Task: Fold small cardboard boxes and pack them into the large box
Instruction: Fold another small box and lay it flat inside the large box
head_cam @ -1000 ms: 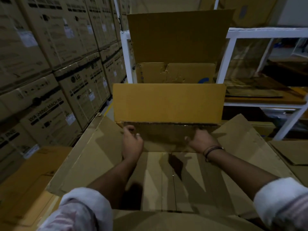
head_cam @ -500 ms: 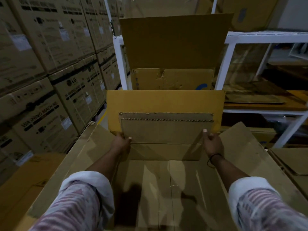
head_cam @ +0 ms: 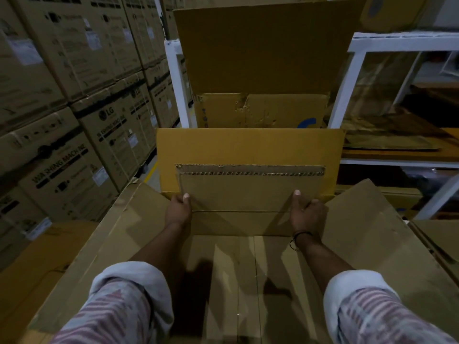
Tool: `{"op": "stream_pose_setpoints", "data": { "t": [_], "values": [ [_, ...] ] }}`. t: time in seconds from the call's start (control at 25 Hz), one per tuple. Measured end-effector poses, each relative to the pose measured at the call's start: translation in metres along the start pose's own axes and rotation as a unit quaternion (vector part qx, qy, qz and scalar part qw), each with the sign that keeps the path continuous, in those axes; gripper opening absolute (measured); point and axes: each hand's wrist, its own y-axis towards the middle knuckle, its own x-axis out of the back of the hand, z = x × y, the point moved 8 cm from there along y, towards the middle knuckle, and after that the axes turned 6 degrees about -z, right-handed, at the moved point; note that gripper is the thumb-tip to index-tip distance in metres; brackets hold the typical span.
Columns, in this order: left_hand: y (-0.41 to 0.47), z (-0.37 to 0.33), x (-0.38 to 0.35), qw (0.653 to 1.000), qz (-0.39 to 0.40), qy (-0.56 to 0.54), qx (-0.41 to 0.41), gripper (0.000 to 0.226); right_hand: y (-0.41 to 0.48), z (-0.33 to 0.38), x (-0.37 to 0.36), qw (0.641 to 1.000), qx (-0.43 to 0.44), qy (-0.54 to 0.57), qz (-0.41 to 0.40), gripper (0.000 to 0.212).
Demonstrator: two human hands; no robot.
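A flattened small cardboard box [head_cam: 250, 192] stands upright against the far inner wall of the large open box [head_cam: 119, 234]. My left hand [head_cam: 178, 209] grips its left edge, thumb on the front face. At the right edge my right hand [head_cam: 306, 212] holds it the same way. The small box's raw corrugated top edge faces me. Behind it rises the large box's yellow far flap [head_cam: 248, 147]. The large box's floor [head_cam: 248, 281] lies bare below my forearms, its side flaps spread outward.
Stacked washing machine cartons [head_cam: 69, 100] wall off the left. Another open carton [head_cam: 263, 70] stands behind the large box. A white metal rack [head_cam: 357, 78] with flat cardboard sheets is at the right. More flat cardboard [head_cam: 437, 234] lies at the far right.
Both hands lifted the flattened small box from low inside the large box until it stood upright against the far wall. Since half a second ago it has barely moved.
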Motion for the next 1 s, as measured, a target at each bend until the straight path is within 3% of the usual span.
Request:
{"op": "stream_pose_setpoints", "data": {
  "t": [0.48,0.76,1.0],
  "values": [
    [0.014,0.001,-0.007,0.992,0.048,0.112,-0.024,0.066,0.007,-0.010,0.000,0.996,0.019,-0.083,-0.008,0.079],
    [0.016,0.007,-0.005,0.988,0.049,0.142,-0.029,0.064,0.022,-0.021,0.006,0.998,0.027,-0.063,-0.006,0.075],
    [0.020,0.012,0.002,0.988,0.038,0.148,-0.015,0.066,0.039,-0.015,0.004,0.985,0.066,-0.139,0.082,0.083]
  ]
}}
